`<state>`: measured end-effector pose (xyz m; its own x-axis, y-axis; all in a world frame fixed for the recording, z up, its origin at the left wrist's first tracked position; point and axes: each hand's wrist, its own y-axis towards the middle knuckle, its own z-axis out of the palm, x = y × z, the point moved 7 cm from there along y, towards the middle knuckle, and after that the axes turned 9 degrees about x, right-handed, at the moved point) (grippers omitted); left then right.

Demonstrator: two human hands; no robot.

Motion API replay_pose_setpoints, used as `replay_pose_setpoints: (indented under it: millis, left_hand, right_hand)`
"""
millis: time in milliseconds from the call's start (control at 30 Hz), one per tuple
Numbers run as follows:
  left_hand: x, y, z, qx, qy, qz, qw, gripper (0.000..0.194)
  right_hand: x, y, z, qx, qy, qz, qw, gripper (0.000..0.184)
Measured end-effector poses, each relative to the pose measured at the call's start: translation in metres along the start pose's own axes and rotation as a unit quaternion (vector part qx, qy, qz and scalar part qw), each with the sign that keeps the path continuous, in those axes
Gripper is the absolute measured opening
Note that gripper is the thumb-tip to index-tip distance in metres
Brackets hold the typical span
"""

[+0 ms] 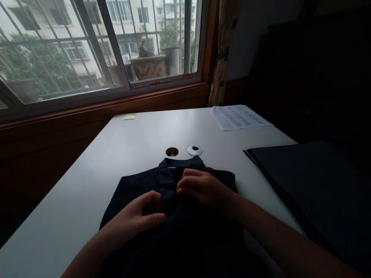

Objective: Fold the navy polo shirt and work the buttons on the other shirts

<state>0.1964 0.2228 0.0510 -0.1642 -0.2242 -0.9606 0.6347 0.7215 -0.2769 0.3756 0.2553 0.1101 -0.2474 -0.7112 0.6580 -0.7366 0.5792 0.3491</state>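
Note:
A dark navy collared shirt (132,184) lies on the white table, its collar toward the window and its lower part lost in shadow. Below the collar, my left hand (144,212) grips the front of the shirt, with thumb and fingers at a raised fold. My right hand (203,187) pinches the cloth just right of that fold, fingers closed together. Whether a button is between the right fingertips is too dark to see.
Beyond the collar, the white table (104,155) has a round cable hole (172,152) and a white round cover (194,150). Printed sheets (240,117) and a yellow note (129,117) lie farther back. A dark, flat item (317,179) covers the right side. A barred window (151,28) stands behind.

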Motion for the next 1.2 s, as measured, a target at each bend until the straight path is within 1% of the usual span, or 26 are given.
replay_pose_setpoints:
  millis: [67,200,267,333,467,533,633,667,767,833,900,1000,1133,1200]
  left_hand:
    - [-0.002,0.000,0.004,0.014,0.005,0.017,1.000,0.035]
    - [-0.008,0.002,0.005,0.017,-0.054,0.069,0.996,0.030]
    - [-0.010,0.003,0.003,0.011,-0.064,0.079,0.995,0.029]
    - [-0.011,0.004,0.001,0.001,-0.056,0.078,0.995,0.026]
    - [-0.007,0.005,-0.005,-0.035,-0.075,0.074,0.994,0.024]
    - [-0.004,0.006,-0.007,-0.055,-0.084,0.065,0.993,0.026]
    - [0.000,0.010,-0.011,-0.077,-0.069,0.053,0.993,0.028]
    - [0.001,0.011,-0.012,-0.085,-0.060,0.057,0.993,0.029]
    - [-0.001,0.014,-0.016,-0.107,-0.043,0.082,0.990,0.035]
    - [0.001,0.016,-0.015,-0.108,-0.036,0.082,0.990,0.036]
    - [0.004,0.018,-0.014,-0.104,-0.029,0.073,0.991,0.036]
    - [0.010,0.020,-0.011,-0.095,-0.034,0.067,0.993,0.036]
    - [0.012,0.022,-0.010,-0.081,-0.047,0.081,0.992,0.037]
    - [0.010,0.023,-0.009,-0.076,-0.053,0.093,0.991,0.036]
  right_hand:
    - [0.002,0.000,-0.002,0.010,0.008,0.003,1.000,0.013]
    - [-0.002,0.000,-0.003,0.002,0.012,0.013,1.000,0.013]
    - [-0.007,-0.001,-0.005,-0.016,0.007,0.018,1.000,0.015]
    - [-0.012,-0.003,-0.008,-0.042,-0.001,0.024,0.999,0.022]
    - [-0.019,-0.009,-0.015,-0.099,-0.044,0.047,0.993,0.033]
    - [-0.017,-0.011,-0.017,-0.121,-0.073,0.047,0.989,0.030]
    - [-0.005,-0.013,-0.017,-0.142,-0.096,0.003,0.985,0.012]
    - [0.000,-0.012,-0.015,-0.138,-0.096,-0.019,0.986,0.010]
    - [0.015,-0.009,-0.003,-0.084,-0.078,-0.070,0.991,0.027]
    - [0.021,-0.007,0.005,-0.047,-0.066,-0.083,0.993,0.030]
    - [0.023,-0.006,0.012,-0.028,-0.069,-0.084,0.994,0.028]
    - [0.023,-0.004,0.018,-0.019,-0.112,-0.087,0.990,0.022]
    - [0.025,-0.005,0.024,-0.002,-0.178,-0.120,0.977,0.020]
    - [0.025,-0.006,0.025,-0.007,-0.199,-0.131,0.971,0.018]
